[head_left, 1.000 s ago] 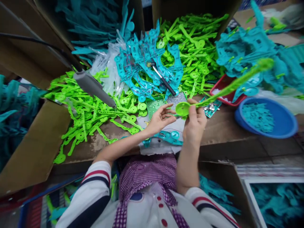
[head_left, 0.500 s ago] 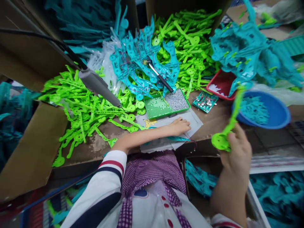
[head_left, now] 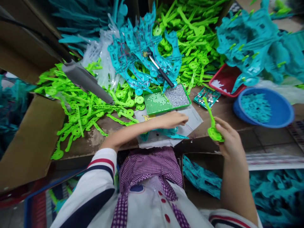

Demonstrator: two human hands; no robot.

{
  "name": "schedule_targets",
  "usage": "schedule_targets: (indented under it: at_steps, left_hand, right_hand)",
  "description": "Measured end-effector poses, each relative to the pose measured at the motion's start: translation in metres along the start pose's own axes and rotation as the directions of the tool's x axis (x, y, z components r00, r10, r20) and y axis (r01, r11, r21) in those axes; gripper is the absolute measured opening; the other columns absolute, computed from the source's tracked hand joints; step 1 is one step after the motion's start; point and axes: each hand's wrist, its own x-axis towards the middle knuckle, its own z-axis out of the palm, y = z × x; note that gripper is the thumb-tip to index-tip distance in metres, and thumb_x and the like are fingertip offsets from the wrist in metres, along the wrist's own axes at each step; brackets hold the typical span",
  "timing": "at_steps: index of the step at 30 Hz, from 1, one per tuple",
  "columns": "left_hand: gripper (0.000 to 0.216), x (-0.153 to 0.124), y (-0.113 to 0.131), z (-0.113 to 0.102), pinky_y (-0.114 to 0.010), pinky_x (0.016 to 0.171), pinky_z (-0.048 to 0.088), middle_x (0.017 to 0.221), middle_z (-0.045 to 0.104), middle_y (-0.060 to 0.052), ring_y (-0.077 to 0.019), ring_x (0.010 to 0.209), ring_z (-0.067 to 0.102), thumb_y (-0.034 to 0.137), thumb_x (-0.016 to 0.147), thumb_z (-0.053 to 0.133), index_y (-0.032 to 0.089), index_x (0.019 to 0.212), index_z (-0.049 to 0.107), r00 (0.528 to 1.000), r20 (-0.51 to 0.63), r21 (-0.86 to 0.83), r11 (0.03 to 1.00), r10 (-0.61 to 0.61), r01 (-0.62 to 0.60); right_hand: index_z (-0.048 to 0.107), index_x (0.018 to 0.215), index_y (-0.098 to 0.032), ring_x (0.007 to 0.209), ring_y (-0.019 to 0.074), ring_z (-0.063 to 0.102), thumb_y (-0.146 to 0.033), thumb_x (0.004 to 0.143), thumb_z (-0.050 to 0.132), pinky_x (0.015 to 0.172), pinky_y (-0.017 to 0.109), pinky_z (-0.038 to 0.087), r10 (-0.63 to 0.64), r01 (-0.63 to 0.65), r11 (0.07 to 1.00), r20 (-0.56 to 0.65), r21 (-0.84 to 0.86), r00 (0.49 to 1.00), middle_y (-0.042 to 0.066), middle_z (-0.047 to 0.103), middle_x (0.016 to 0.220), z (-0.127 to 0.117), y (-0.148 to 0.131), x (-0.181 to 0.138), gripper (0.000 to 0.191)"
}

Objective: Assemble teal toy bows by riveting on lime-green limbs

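My right hand (head_left: 229,136) is off the table's front edge, its fingers and thumb closed on a lime-green plastic part (head_left: 215,134). This part has a round end near my fingers and a thin arm pointing up. My left hand (head_left: 177,119) is over the white sheet (head_left: 193,117) with its fingers curled together. Whatever may be in those fingers is hidden. Just below that hand, a teal plastic piece (head_left: 174,134) lies on the sheet. Right behind it is a green tray (head_left: 155,110) of small metal and green bits.
A grey tool (head_left: 87,80) on a cable hangs at left over piled lime-green parts (head_left: 80,110). A hammer (head_left: 161,71) rests on teal pieces (head_left: 133,63). On the right are a small tray (head_left: 206,98), a red tray (head_left: 218,74) and a blue basin (head_left: 280,117).
My right hand has moved left with the lime-green part, closer to the sheet. My left fingers have gone from lying on the sheet to curled, and more of the teal piece shows.
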Motion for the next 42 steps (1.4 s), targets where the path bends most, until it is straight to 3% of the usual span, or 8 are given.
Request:
schedule_targets:
  at_steps: [3, 5, 12, 16, 21, 25, 29, 42]
  left_hand:
    - [0.019, -0.065, 0.029, -0.016, -0.035, 0.085, 0.044, 0.096, 0.072, -0.006, -0.0186, 0.094, 0.063, 0.028, 0.104, 0.048, 0.022, 0.097, 0.064, 0.977, -0.214, -0.098, 0.995, -0.002, -0.02]
    - [0.015, -0.112, 0.054, -0.011, -0.036, 0.089, 0.044, 0.092, 0.073, -0.003, -0.0183, 0.095, 0.064, 0.029, 0.102, 0.053, 0.025, 0.093, 0.066, 0.979, -0.199, -0.183, 0.979, 0.053, -0.091]
    - [0.009, -0.201, 0.107, 0.07, -0.041, 0.092, 0.051, 0.091, 0.075, 0.002, -0.0181, 0.092, 0.07, 0.032, 0.099, 0.061, 0.027, 0.092, 0.066, 0.926, -0.229, -0.384, 0.902, -0.301, 0.199]
    - [0.011, -0.188, 0.105, 0.078, -0.044, 0.084, 0.056, 0.085, 0.074, 0.001, -0.0194, 0.085, 0.072, 0.035, 0.097, 0.063, 0.027, 0.09, 0.063, 0.769, -0.494, -0.459, 0.873, -0.407, 0.168]
    - [0.011, -0.167, 0.091, 0.023, -0.04, 0.064, 0.056, 0.074, 0.068, 0.003, -0.0166, 0.064, 0.066, 0.038, 0.091, 0.071, 0.03, 0.091, 0.062, 0.475, -0.849, -0.318, 0.942, -0.231, -0.109]
    - [0.014, -0.157, 0.084, -0.022, -0.035, 0.067, 0.055, 0.076, 0.068, 0.005, -0.0133, 0.066, 0.065, 0.039, 0.09, 0.073, 0.029, 0.091, 0.064, 0.395, -0.909, -0.229, 0.952, -0.134, -0.205]
    - [0.016, -0.131, 0.065, -0.032, -0.031, 0.069, 0.055, 0.082, 0.068, 0.003, -0.0126, 0.076, 0.067, 0.04, 0.093, 0.072, 0.027, 0.089, 0.064, 0.306, -0.932, -0.265, 0.944, -0.197, -0.198]
    - [0.018, -0.097, 0.033, -0.013, -0.032, 0.081, 0.055, 0.087, 0.071, 0.0, -0.0133, 0.086, 0.068, 0.035, 0.091, 0.074, 0.019, 0.085, 0.065, 0.352, -0.853, -0.444, 0.89, -0.384, -0.104]
  right_hand:
    - [0.067, 0.124, -0.021, 0.046, 0.0109, 0.048, -0.055, 0.063, 0.081, 0.035, 0.022, 0.03, 0.059, -0.05, 0.99, 0.066, -0.129, 0.996, -0.001, 0.063, 0.068, 0.005, 0.023, -0.002, 0.071]
    - [0.062, 0.133, -0.021, 0.048, 0.0131, 0.052, -0.058, 0.066, 0.079, 0.037, 0.023, 0.034, 0.079, -0.058, 0.98, 0.105, -0.19, 0.991, 0.001, 0.067, 0.072, 0.017, 0.038, 0.0, 0.079]
    - [0.034, 0.156, -0.012, 0.042, 0.0186, 0.051, -0.065, 0.071, 0.076, 0.046, 0.034, 0.043, 0.04, 0.044, 0.927, 0.214, -0.373, 0.976, 0.0, 0.063, 0.06, 0.063, 0.06, 0.014, 0.108]
    - [0.036, 0.154, -0.011, 0.058, 0.0255, 0.061, -0.068, 0.075, 0.07, 0.06, 0.039, 0.048, -0.047, 0.137, 0.842, 0.182, -0.521, 0.982, 0.002, 0.066, 0.064, 0.071, 0.069, 0.019, 0.103]
    - [0.036, 0.153, -0.014, 0.06, 0.0225, 0.059, -0.069, 0.079, 0.066, 0.062, 0.033, 0.045, -0.172, 0.238, 0.791, 0.168, -0.564, 0.971, 0.0, 0.064, 0.065, 0.077, 0.072, 0.011, 0.097]
    - [0.05, 0.146, -0.018, 0.056, 0.0187, 0.053, -0.066, 0.084, 0.059, 0.061, 0.03, 0.037, -0.21, 0.299, 0.678, 0.213, -0.671, 0.954, -0.004, 0.057, 0.057, 0.08, 0.062, 0.004, 0.078]
    - [0.07, 0.12, -0.025, 0.063, 0.019, 0.059, -0.064, 0.087, 0.054, 0.062, 0.029, 0.034, -0.127, 0.308, 0.563, 0.288, -0.767, 0.949, 0.0, 0.064, 0.063, 0.079, 0.052, 0.005, 0.054]
    - [0.08, 0.104, -0.026, 0.067, 0.0224, 0.067, -0.059, 0.096, 0.044, 0.057, 0.029, 0.026, -0.213, 0.515, 0.162, 0.479, -0.842, 0.851, 0.009, 0.078, 0.081, 0.072, 0.054, 0.004, 0.05]
